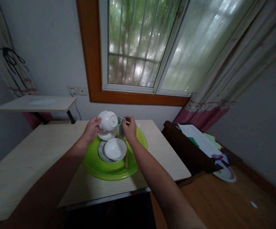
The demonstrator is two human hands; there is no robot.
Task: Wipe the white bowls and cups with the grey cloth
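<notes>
My left hand (92, 128) grips a white bowl (108, 121) by its side. The bowl is tipped over, with its foot ring facing right and small red marks near its rim. Close to its right side, my right hand (129, 128) pinches a grey-blue cloth (121, 128), which hangs below the fingers. Both hands are above a round green tray (97, 170). On the tray, a second white bowl (115, 148) sits upright on a plate (102, 152). A white dish (107, 135) lies behind it, partly hidden by the held bowl. Wooden chopsticks (126, 157) lie at the right.
The tray stands on a pale wooden table (166, 159). A small raised shelf (37, 104) is at the back left, with a paper on it. Right of the table, a dark brown piece of furniture (185, 146) bears papers (200, 138). A barred window (138, 44) is behind.
</notes>
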